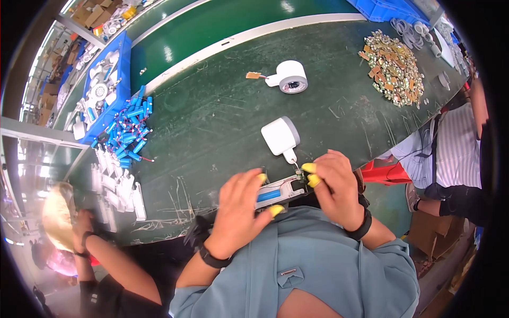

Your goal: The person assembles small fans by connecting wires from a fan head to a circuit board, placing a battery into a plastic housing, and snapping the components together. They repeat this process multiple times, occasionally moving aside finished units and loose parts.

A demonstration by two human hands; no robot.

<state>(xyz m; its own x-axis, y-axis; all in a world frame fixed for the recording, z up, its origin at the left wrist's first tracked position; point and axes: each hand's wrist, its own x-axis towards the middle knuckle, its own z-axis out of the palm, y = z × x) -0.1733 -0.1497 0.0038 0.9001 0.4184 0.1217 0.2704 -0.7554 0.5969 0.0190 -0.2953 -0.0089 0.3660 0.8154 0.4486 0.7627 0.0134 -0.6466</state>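
My left hand (pixel 238 209), with yellow finger cots on thumb and fingertip, grips a white half-shell handle (pixel 289 189) at the table's near edge. A blue cylindrical battery (pixel 269 195) lies inside that shell. My right hand (pixel 338 186), also wearing yellow finger cots, pinches a small green circuit board (pixel 300 175) at the shell's right end. Thin wires run from there to the neck of a white round head with a grey rim (pixel 278 136), lying just beyond my hands. Farther off rests a similar white head (pixel 289 77), with an orange-brown board (pixel 253 75) on its wires.
Blue batteries (pixel 127 130) are heaped at left, beside white handle shells (pixel 119 185) and a blue bin (pixel 119 79) of white parts. Small circuit boards (pixel 392 69) form a pile at far right. Co-workers' arms (pixel 119 265) show at lower left and a person (pixel 458 143) at right.
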